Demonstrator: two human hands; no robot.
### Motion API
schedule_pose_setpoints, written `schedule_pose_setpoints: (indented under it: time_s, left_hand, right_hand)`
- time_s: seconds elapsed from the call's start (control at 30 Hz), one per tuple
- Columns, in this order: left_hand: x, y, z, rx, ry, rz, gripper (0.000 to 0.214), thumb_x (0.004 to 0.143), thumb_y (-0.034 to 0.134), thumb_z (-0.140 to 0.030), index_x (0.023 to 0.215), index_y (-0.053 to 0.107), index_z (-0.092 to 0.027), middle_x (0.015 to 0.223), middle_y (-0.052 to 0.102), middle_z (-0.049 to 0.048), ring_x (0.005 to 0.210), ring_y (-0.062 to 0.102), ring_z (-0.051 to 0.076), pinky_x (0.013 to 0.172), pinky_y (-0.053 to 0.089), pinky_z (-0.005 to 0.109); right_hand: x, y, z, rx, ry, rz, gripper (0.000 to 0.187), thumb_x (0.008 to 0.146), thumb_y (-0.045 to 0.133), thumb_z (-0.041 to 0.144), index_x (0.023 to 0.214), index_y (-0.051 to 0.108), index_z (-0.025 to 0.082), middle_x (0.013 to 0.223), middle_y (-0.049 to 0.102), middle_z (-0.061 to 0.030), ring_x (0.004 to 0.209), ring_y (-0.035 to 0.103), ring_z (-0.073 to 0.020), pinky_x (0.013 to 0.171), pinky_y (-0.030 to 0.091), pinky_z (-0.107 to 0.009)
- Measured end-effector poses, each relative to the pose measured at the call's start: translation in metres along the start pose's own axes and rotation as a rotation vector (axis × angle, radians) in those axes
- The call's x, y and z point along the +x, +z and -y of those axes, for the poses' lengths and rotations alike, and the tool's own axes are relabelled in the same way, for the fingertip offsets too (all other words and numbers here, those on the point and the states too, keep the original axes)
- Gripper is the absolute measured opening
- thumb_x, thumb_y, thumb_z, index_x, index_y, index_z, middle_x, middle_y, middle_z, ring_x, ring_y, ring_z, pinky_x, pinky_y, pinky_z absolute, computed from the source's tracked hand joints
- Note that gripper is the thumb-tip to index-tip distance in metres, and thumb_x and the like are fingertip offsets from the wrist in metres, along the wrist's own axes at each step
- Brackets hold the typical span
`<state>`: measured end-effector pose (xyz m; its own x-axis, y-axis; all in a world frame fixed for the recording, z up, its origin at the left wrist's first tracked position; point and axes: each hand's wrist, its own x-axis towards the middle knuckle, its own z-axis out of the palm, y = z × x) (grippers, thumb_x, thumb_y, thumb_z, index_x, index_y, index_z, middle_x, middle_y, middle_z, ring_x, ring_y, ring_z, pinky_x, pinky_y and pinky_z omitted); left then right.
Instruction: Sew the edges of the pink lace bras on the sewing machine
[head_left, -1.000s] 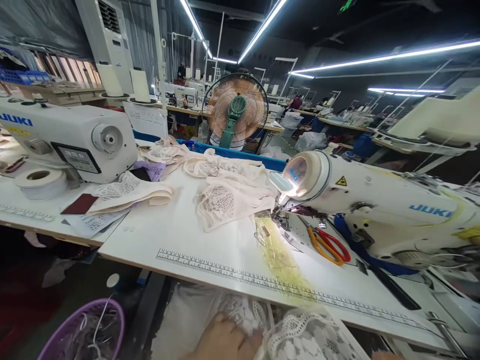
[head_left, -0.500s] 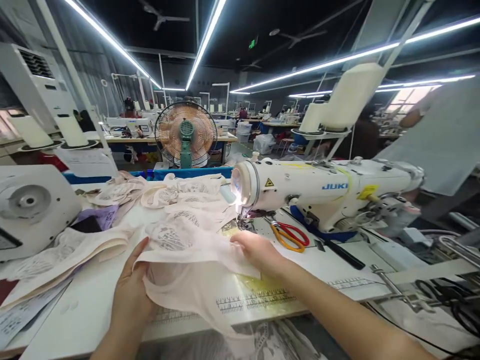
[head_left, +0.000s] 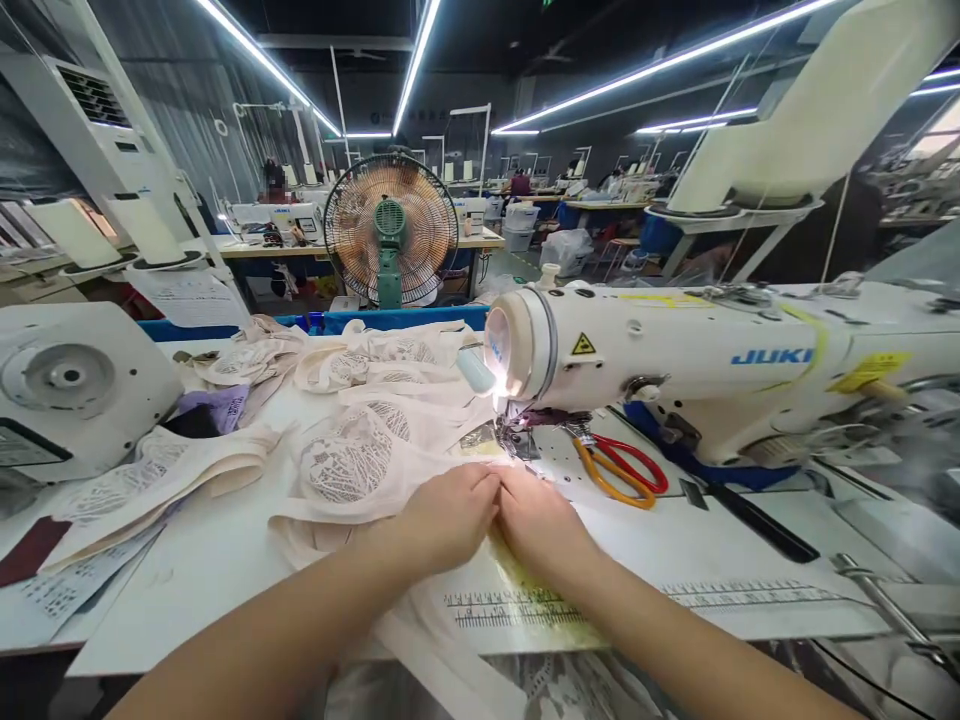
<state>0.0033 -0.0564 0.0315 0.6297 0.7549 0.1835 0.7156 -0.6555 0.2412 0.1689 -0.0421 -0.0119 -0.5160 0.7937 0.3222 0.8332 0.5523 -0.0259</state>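
I have both hands together just in front of the lit needle area of the JUKI sewing machine (head_left: 675, 350). My left grip (head_left: 448, 520) looks closed on the cream lace-cup bra (head_left: 352, 465). My right grip (head_left: 538, 522) meets it, fingers curled; its fingertips are hidden, so I cannot tell whether it pinches fabric too.

The bra lies on the tabletop (head_left: 217, 570), its lace cup beyond and to the left of the grip, and a cream fabric band (head_left: 442, 655) trails below, toward the near edge. Yellow film (head_left: 517, 565) shows right under the hands. Beyond the grip, more cream bras (head_left: 375, 362) lie heaped; to its right rest scissors with orange and red handles (head_left: 619, 475).

I judge the step in hand to be lining up the bra's edge at the needle; whether any fabric sits under the presser foot I can't make out. The next move, I think, calls for feeding that edge flat, with my fingertips clear of the needle.
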Motion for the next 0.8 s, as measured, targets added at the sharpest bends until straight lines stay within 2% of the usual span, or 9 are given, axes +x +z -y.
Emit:
schedule_pose_setpoints:
  time_s: [0.07,0.17,0.33,0.57,0.8]
  left_hand:
    - [0.019,0.015,0.006,0.070,-0.011,0.060,0.034,0.091,0.045,-0.029,0.117,0.055,-0.010,0.124,0.059,0.0144,0.114,0.055,0.026,0.097,0.048,0.040]
    - [0.028,0.027,0.018,0.160,0.030,0.043,0.042,0.090,0.050,-0.038,0.120,0.054,-0.009,0.128,0.056,0.0162,0.119,0.052,0.029,0.101,0.044,0.042]
    - [0.035,0.029,0.023,0.184,0.033,0.014,0.045,0.086,0.055,-0.041,0.115,0.057,-0.007,0.130,0.053,0.0189,0.109,0.057,0.030,0.091,0.050,0.042]
    - [0.044,0.025,0.018,0.196,0.055,0.018,0.040,0.085,0.053,-0.043,0.108,0.060,-0.011,0.113,0.063,0.0132,0.097,0.058,0.028,0.083,0.051,0.041]
    - [0.048,0.028,0.022,0.177,0.104,0.006,0.043,0.085,0.053,-0.043,0.110,0.062,-0.009,0.118,0.062,0.0138,0.101,0.057,0.029,0.088,0.050,0.042]
  right_hand:
    - [-0.011,0.005,-0.007,0.012,-0.078,-0.050,0.030,0.086,0.040,0.011,0.106,0.062,0.015,0.107,0.065,-0.0107,0.098,0.059,-0.0206,0.080,0.050,-0.031]
    - [-0.030,0.009,-0.018,0.011,-0.145,-0.123,0.034,0.088,0.039,0.013,0.114,0.060,0.010,0.117,0.063,-0.0156,0.110,0.057,-0.0258,0.089,0.050,-0.039]
    - [-0.052,0.001,-0.025,-0.006,-0.182,-0.237,0.031,0.091,0.037,0.014,0.110,0.062,0.010,0.111,0.067,-0.0153,0.102,0.062,-0.0256,0.083,0.055,-0.040]
    - [-0.052,-0.010,-0.019,0.037,-0.237,-0.272,0.034,0.091,0.033,0.013,0.108,0.062,0.007,0.106,0.069,-0.0150,0.099,0.064,-0.0232,0.082,0.057,-0.036]
    - [-0.055,-0.010,-0.019,0.047,-0.255,-0.278,0.034,0.089,0.034,0.012,0.104,0.064,0.007,0.104,0.069,-0.0151,0.098,0.065,-0.0243,0.079,0.058,-0.035]
